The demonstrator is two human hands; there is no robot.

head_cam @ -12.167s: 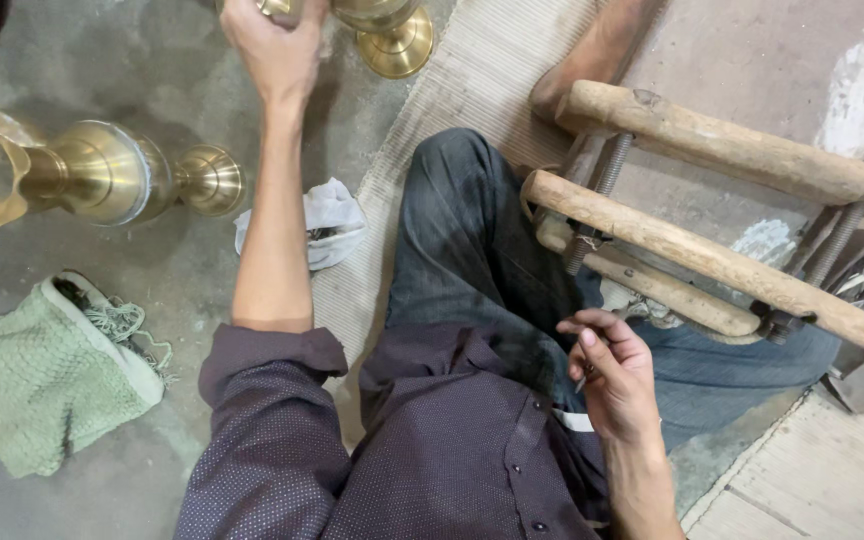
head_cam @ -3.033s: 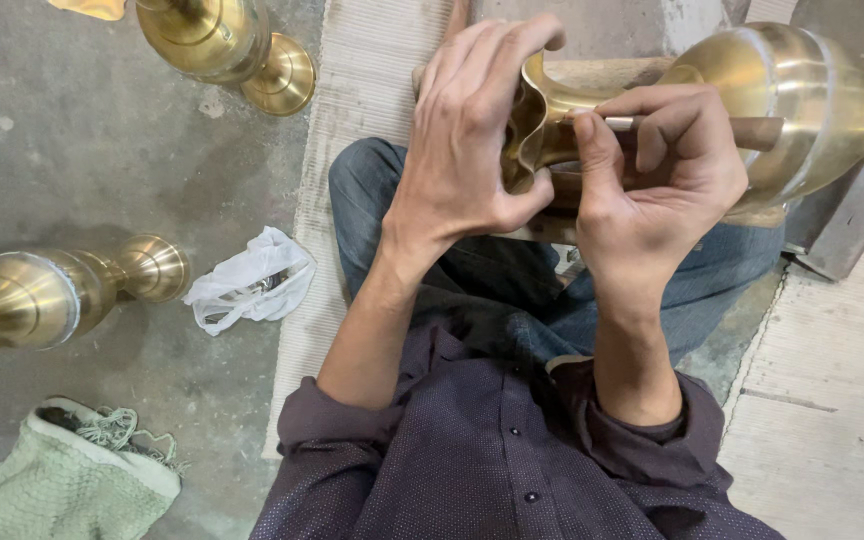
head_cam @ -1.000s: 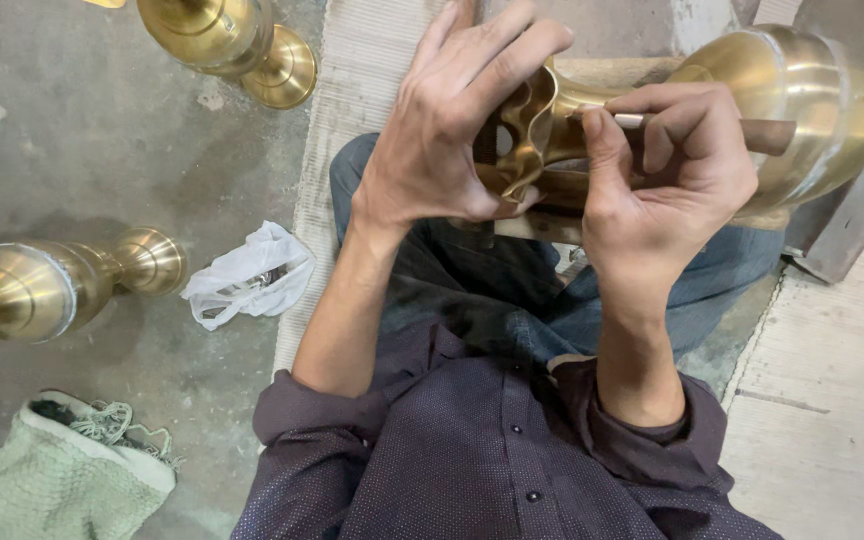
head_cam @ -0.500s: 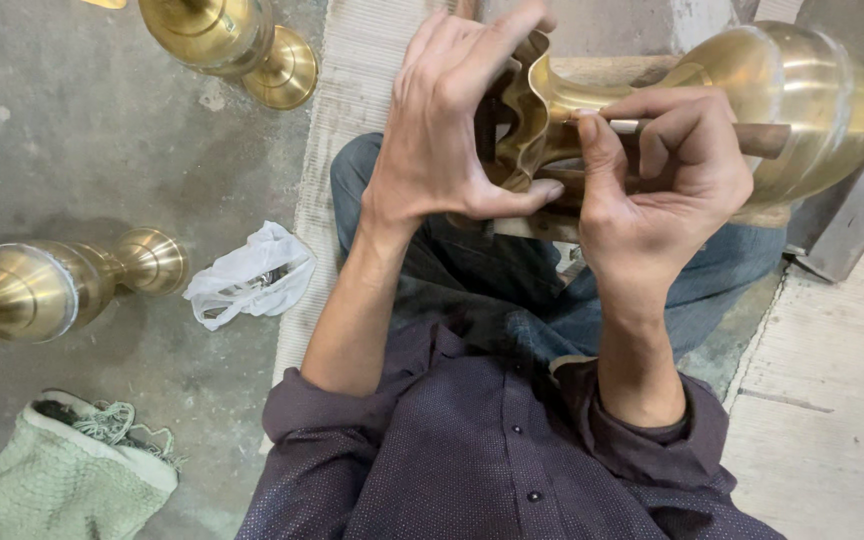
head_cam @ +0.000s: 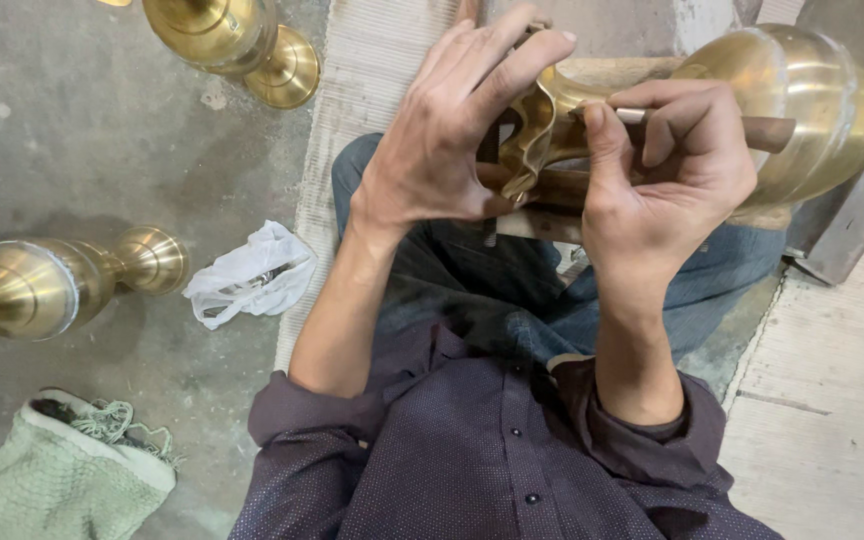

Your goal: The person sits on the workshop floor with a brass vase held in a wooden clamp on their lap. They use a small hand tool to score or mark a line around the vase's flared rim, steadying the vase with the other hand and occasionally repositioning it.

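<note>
— Two hands on one piece? Tell me where everything sits, taking the brass vase [head_cam: 792, 110] as the mark.

— Yes. The brass vase lies on its side over the person's lap, its wavy rim [head_cam: 537, 125] pointing toward the left hand [head_cam: 442, 150]. That hand is cupped against the rim, fingers [head_cam: 512, 60] spread and curled over the top of it, thumb underneath.

— And the other hand?

— The right hand [head_cam: 667, 175] sits at the neck of the vase, just behind the rim. Its fingers are closed tight around a slim tool with a dark handle [head_cam: 762, 130], which lies across the shoulder of the vase. The tool's tip is hidden behind the thumb, so I cannot tell where it meets the metal.

— What is under the vase?

— A wooden bar [head_cam: 542, 190] shows just below the rim, between the two hands. How the vase rests on it I cannot tell.

— Anything else around?

— Well to the left of the vase, on the concrete floor [head_cam: 72, 130], a second brass vase [head_cam: 52, 285] lies on its side, a crumpled white bag [head_cam: 247, 275] near it. Another brass piece [head_cam: 232, 40] is up at the top edge, and a green knitted cloth [head_cam: 47, 480] is bunched in the bottom left corner, far from the vase.
</note>
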